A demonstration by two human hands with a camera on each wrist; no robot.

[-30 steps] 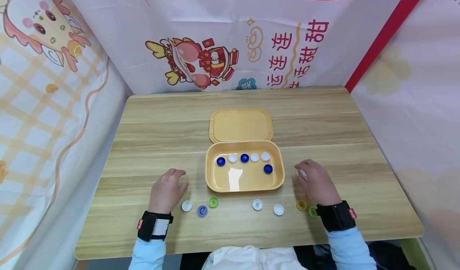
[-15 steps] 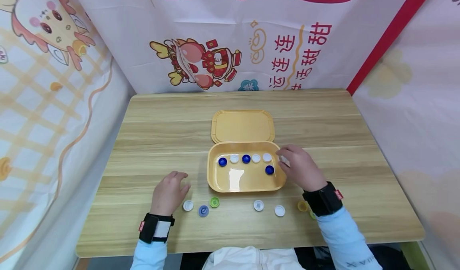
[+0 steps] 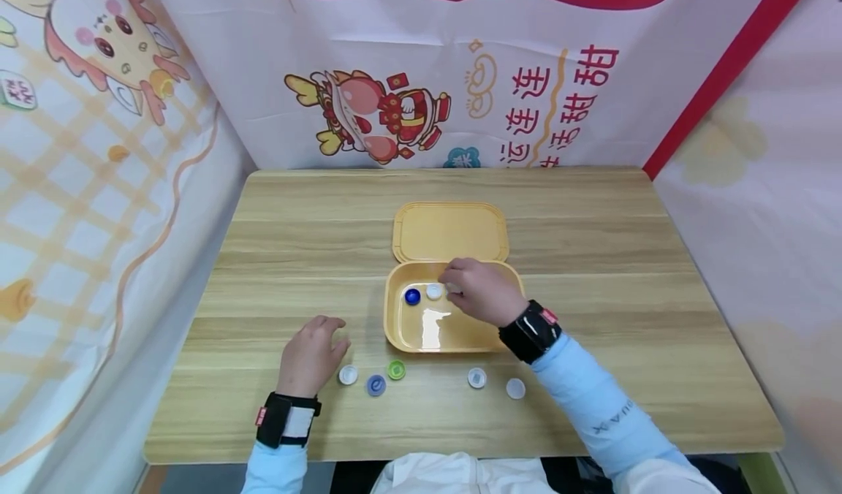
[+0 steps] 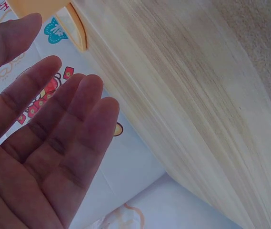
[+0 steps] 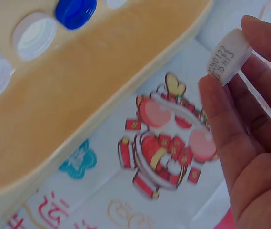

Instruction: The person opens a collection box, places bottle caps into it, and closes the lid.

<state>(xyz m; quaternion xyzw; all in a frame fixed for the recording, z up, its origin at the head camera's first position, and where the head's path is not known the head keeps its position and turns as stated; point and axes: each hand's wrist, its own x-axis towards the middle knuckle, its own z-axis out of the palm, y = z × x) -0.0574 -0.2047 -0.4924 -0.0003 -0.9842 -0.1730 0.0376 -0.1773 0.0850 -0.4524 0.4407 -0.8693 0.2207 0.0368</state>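
Since one second ago, the right hand (image 3: 483, 291) has moved from the table (image 3: 579, 223) beside the yellow tray (image 3: 389, 333) to above this tray, carrying a printed white cap (image 5: 229, 56); the left hand (image 3: 308, 355) remains near its former place. On the wooden table the tray lies open, and the flat yellow lid (image 3: 451, 231) is just behind it. Left of the tray, the left hand has its fingers loosely extended and holds nothing. The right hand pinches the printed white cap between thumb and finger. Inside the tray, a dark blue cap (image 3: 412, 297) and a plain white cap (image 3: 434, 291) lie near each other; the right hand covers part of the tray. In front lie, from left to right, a white cap (image 3: 348, 375), a light blue cap (image 3: 376, 386), a green cap (image 3: 396, 370) and two further white caps (image 3: 476, 378).
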